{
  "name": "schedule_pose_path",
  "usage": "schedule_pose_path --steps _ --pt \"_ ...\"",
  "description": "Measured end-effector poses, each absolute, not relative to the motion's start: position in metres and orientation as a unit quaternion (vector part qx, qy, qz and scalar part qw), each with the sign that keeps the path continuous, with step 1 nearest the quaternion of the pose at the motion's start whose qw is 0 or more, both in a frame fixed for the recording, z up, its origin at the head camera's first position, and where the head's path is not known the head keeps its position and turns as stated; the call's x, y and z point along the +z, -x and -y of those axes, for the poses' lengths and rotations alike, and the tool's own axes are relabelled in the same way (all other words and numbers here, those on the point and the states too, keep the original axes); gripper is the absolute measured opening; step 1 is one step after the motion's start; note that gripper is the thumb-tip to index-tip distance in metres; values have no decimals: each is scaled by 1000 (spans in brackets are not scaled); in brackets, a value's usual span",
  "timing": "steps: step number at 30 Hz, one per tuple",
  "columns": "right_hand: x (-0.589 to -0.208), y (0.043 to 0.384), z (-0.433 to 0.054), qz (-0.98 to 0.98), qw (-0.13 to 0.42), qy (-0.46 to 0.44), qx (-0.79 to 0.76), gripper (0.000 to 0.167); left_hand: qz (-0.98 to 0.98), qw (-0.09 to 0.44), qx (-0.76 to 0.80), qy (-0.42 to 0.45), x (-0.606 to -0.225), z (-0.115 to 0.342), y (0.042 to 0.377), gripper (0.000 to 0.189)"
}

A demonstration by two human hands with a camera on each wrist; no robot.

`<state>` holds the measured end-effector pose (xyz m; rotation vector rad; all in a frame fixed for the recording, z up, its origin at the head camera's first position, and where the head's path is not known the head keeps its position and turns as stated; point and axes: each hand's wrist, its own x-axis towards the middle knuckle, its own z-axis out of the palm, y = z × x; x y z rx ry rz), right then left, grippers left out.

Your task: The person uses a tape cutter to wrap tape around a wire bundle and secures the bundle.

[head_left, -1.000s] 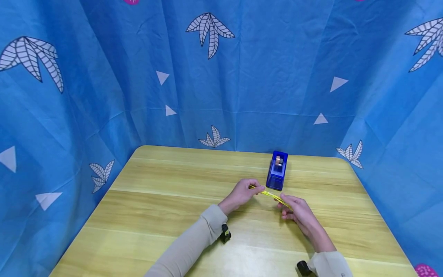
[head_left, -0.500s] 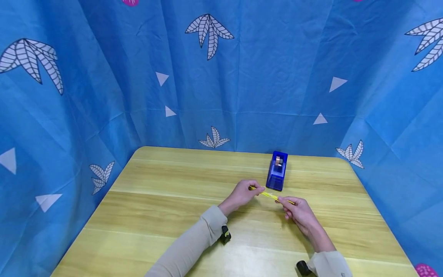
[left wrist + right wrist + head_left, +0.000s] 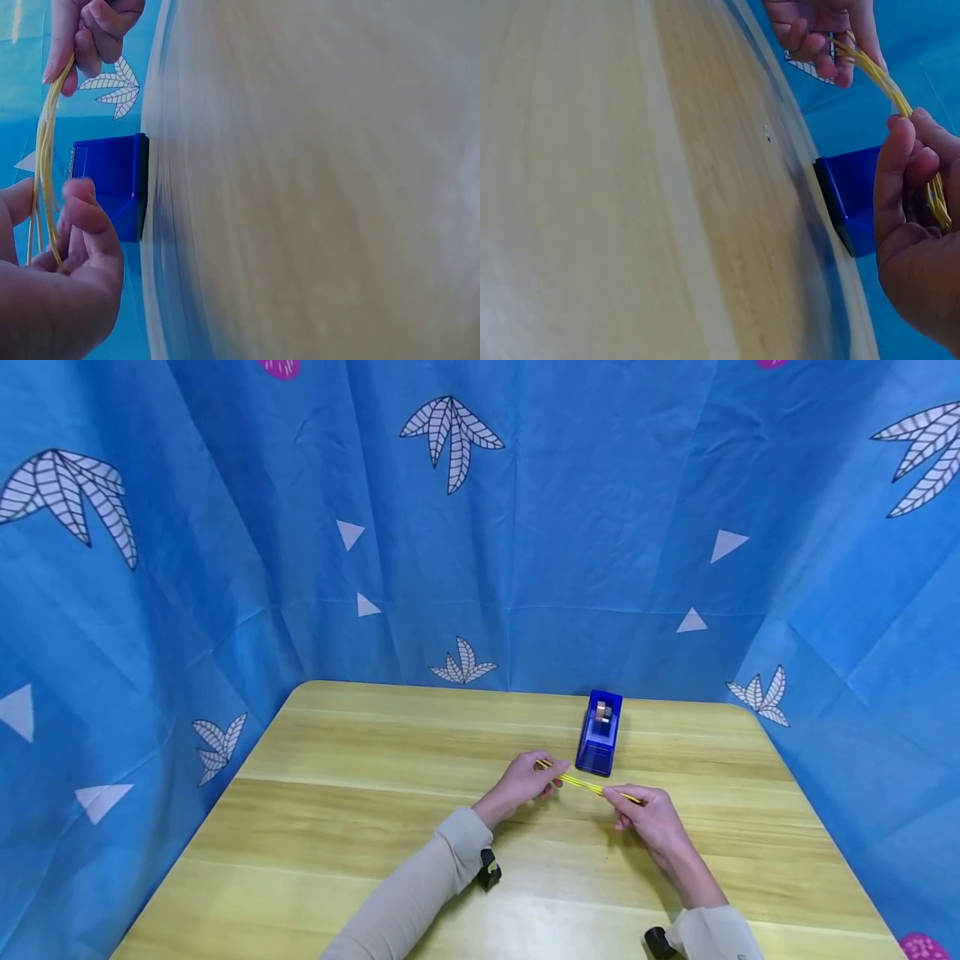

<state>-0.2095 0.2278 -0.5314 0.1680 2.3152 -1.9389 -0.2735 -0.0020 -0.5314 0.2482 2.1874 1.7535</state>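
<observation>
A slim bundle of thin yellow strands (image 3: pixel 581 783) stretches between my two hands above the table. My left hand (image 3: pixel 520 783) holds its left end, the strands passing between thumb and fingers; in the left wrist view they fan out as they reach the palm. With thumb and forefinger my right hand (image 3: pixel 655 820) pinches the other part, and a short end sticks out beyond the thumb. A pale shiny patch shows on the yellow strands (image 3: pixel 889 86) close to the right fingertips in the right wrist view. Just behind the bundle stands a blue tape dispenser (image 3: pixel 597 739).
The wooden table (image 3: pixel 360 760) has rounded back corners. A blue patterned curtain (image 3: pixel 600 527) hangs behind it and along both sides. Dark wrist cameras sit at both cuffs, the left camera (image 3: pixel 489 868) close to the tabletop.
My right hand has gone from loosely curled fingers under the bundle to a thumb-and-finger pinch, with the strand ends now showing past it. The left fingers have shifted slightly. The dispenser stays put.
</observation>
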Motion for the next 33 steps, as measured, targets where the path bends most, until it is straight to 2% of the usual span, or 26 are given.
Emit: schedule_pose_path --steps 4,14,22,25,28,33 --pt "-530 210 -230 -767 50 -47 -638 33 -747 186 630 -97 -530 2 274 26" --pt "-530 210 -231 -769 73 -62 -632 34 -732 182 647 -108 -530 1 274 18" --pt "-523 212 -236 -746 123 -54 -652 70 -726 170 656 -114 -530 0 274 16" --pt "-522 212 -239 -733 143 -58 -662 76 -723 167 660 -117 -531 0 274 16" --pt "-523 212 -239 -727 155 -52 -667 74 -726 160 658 -119 -530 -1 273 16" --pt "-524 212 -236 -715 164 -50 -677 60 -741 152 642 -126 -530 -3 273 16"
